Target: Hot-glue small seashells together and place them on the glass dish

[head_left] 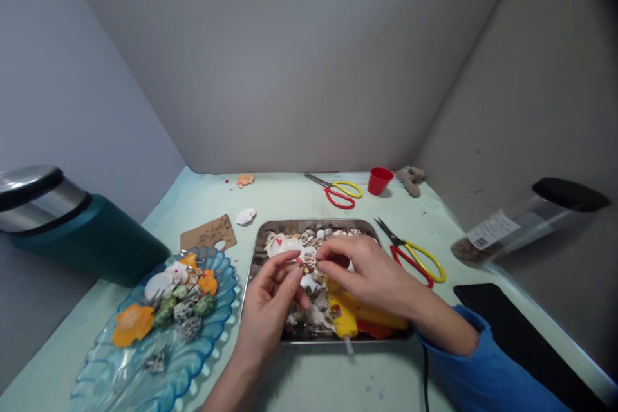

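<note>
Pale tabletop (290, 199), shallow steel tray (261, 239), left hand (270, 302) and right hand (371, 273), fingers pinching seemingly one small speckled shell (309, 263)

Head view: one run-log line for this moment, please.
left hand: pinching speckled shell | right hand: pinching same shell | below: metal tray of shells, yellow glue gun | left side: blue dish
</note>
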The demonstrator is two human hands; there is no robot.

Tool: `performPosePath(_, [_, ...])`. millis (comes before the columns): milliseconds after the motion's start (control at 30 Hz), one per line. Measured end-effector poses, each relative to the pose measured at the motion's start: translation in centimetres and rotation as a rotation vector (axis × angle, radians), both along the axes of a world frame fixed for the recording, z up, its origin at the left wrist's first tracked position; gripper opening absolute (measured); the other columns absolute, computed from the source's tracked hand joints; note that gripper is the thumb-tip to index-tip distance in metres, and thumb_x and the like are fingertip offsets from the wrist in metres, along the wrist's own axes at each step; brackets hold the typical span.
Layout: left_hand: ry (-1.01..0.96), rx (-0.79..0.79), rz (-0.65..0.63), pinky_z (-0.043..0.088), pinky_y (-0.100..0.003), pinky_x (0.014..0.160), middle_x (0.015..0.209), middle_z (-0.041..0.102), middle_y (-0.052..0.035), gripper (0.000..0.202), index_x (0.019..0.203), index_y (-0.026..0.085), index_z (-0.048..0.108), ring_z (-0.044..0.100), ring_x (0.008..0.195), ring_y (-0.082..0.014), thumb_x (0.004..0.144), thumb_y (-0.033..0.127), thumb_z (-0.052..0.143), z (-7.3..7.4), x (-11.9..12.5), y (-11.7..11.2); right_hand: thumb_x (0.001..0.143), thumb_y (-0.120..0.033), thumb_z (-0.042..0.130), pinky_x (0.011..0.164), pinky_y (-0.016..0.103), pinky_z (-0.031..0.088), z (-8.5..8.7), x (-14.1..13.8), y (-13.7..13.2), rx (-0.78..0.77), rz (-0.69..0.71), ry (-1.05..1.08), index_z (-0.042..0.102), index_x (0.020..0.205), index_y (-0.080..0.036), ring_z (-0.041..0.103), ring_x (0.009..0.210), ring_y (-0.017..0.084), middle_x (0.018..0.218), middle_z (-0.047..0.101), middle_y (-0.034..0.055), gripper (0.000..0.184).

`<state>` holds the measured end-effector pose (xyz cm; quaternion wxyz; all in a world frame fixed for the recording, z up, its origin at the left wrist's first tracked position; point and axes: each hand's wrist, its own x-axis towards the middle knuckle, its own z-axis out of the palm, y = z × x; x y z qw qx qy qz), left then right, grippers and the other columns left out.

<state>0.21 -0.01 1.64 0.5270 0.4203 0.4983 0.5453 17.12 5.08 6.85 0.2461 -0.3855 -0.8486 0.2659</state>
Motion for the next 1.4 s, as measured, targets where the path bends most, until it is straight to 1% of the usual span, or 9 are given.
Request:
performPosePath(100, [-0.003,0.027,0.002,0.045,-0.021,0.055,0.085,0.066,-0.0008,0.035,0.106,0.02,0.06,0.057,0.049,-0.0066,0.074,0.03,0.069,0.03,0.04,-0.07,0.083,-0.014,0.052,0.061,0.023,0.035,-0.16,0.01,0.04,-0.009,-0.007,-0.008,0.064,0.077,-0.018,0.051,0.064,0.011,0.07,0.062,-0.0023,0.013])
performPosePath(167, [0.007,0.024,-0.009,0.045,-0.021,0.053,0.091,0.064,-0.0011,0.038,0.106,0.021,0.06,0.057,0.048,-0.0056,0.07,0.026,0.072,-0.02,0.08,-0.04,0.083,-0.015,0.052,0.062,0.024,0.034,-0.22,-0.02,0.03,-0.007,-0.011,-0.014,0.064,0.078,-0.018,0.051,0.065,0.011,0.071,0.063,-0.0019,0.014])
performPosePath(367, [0.029,-0.002,-0.067,0.044,-0.019,0.051,0.076,0.064,0.0016,0.029,0.1,0.019,0.062,0.056,0.049,-0.0061,0.073,0.026,0.069,-0.1,0.15,0.14,0.086,-0.016,0.05,0.065,0.025,0.035,-0.23,-0.02,-0.01,0.009,-0.013,-0.045,0.064,0.08,-0.018,0.054,0.067,0.012,0.072,0.064,-0.0011,0.016])
performPosePath(600, [-0.016,-0.043,-0.054,0.044,-0.021,0.053,0.065,0.065,0.0008,0.029,0.099,0.015,0.062,0.056,0.047,-0.0087,0.075,0.031,0.067,-0.23,0.03,0.25,0.087,-0.017,0.052,0.068,0.026,0.037,-0.28,0.09,0.1,0.096,-0.045,-0.021,0.061,0.079,-0.019,0.053,0.071,0.013,0.075,0.063,-0.0011,0.012])
performPosePath(733, [-0.039,-0.049,-0.052,0.043,-0.021,0.052,0.069,0.068,-0.0019,0.028,0.097,0.014,0.064,0.055,0.046,-0.0081,0.076,0.032,0.066,-0.22,0.02,0.29,0.087,-0.015,0.053,0.071,0.026,0.038,-0.1,0.0,-0.15,0.159,0.01,-0.013,0.06,0.084,-0.018,0.054,0.075,0.014,0.081,0.062,0.0005,0.008])
performPosePath(833, [-0.042,-0.062,-0.049,0.042,-0.02,0.051,0.061,0.067,-0.0004,0.028,0.096,0.014,0.065,0.054,0.045,-0.0084,0.075,0.033,0.067,-0.16,0.07,0.26,0.088,-0.016,0.051,0.071,0.027,0.038,0.06,-0.02,-0.32,0.195,0.044,-0.013,0.06,0.086,-0.018,0.053,0.076,0.014,0.084,0.06,0.002,0.009])
performPosePath(1200, [-0.002,-0.078,-0.055,0.04,-0.019,0.048,0.057,0.065,0.0003,0.031,0.091,0.012,0.065,0.053,0.042,-0.0077,0.071,0.036,0.069,0.03,0.09,0.23,0.092,-0.02,0.043,0.064,0.029,0.035,-0.63,-0.4,-0.44,0.375,0.075,-0.233,0.062,0.085,-0.017,0.048,0.07,0.016,0.081,0.056,0.0047,0.02])
performPosePath(1300, [-0.046,-0.092,-0.045,0.041,-0.02,0.046,0.063,0.065,0.0004,0.035,0.091,0.013,0.063,0.053,0.04,-0.0077,0.065,0.034,0.074,0.16,0.2,0.26,0.09,-0.019,0.045,0.065,0.029,0.035,-0.43,-0.49,-0.49,0.342,0.057,-0.183,0.06,0.084,-0.016,0.049,0.071,0.016,0.081,0.056,0.0047,0.017])
performPosePath(1400, [-0.095,-0.091,-0.036,0.043,-0.02,0.043,0.068,0.065,0.0009,0.039,0.092,0.014,0.062,0.054,0.042,-0.0077,0.061,0.032,0.077,0.43,0.33,0.31,0.089,-0.015,0.047,0.067,0.027,0.036,-0.03,-0.35,-0.49,0.193,0.01,-0.021,0.057,0.082,-0.017,0.049,0.072,0.014,0.08,0.057,0.0027,0.013])
